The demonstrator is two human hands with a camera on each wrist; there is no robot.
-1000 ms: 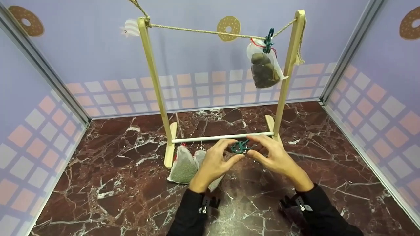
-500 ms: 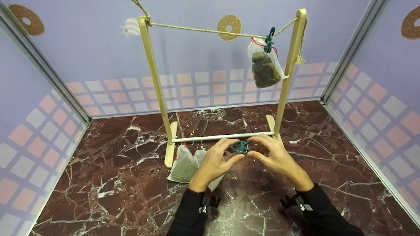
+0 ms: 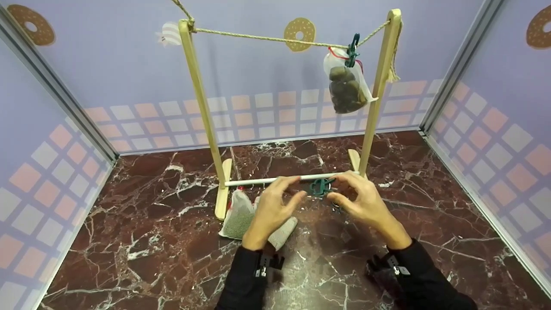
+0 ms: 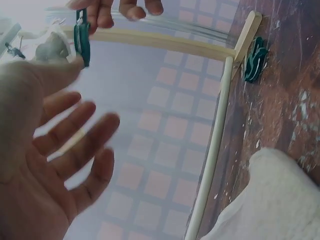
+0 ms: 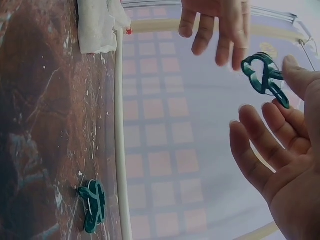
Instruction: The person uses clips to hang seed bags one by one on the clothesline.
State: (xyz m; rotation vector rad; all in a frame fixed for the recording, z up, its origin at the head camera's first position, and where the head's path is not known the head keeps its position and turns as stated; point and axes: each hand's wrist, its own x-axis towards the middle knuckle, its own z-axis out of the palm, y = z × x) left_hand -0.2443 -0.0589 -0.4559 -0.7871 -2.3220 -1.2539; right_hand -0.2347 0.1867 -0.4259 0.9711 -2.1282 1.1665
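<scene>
A dark green spring clip [image 3: 319, 187] is pinched by its handles between thumb and finger of my right hand [image 3: 363, 200]. In the right wrist view the clip [image 5: 263, 77] has its rounded jaws toward the left hand. My left hand [image 3: 271, 211] hovers just left of it, fingers apart and holding nothing. Another green clip [image 5: 92, 205] lies on the table, mostly hidden behind the right hand in the head view. Up on the rope [image 3: 258, 38], a third green clip [image 3: 352, 51] holds a white mesh bag of dark stones [image 3: 345, 90].
The rope hangs between two wooden posts [image 3: 202, 103] joined low down by a white rod [image 3: 252, 181]. Two mesh bags, one with grey granules [image 3: 239, 220] and one partly behind the left forearm [image 3: 283, 234], lie at the stand's left foot. Patterned walls enclose the marble table [image 3: 163, 249].
Both hands were on the green clip. My left hand has let go and drawn slightly left, while the right keeps hold and has turned the clip a little.
</scene>
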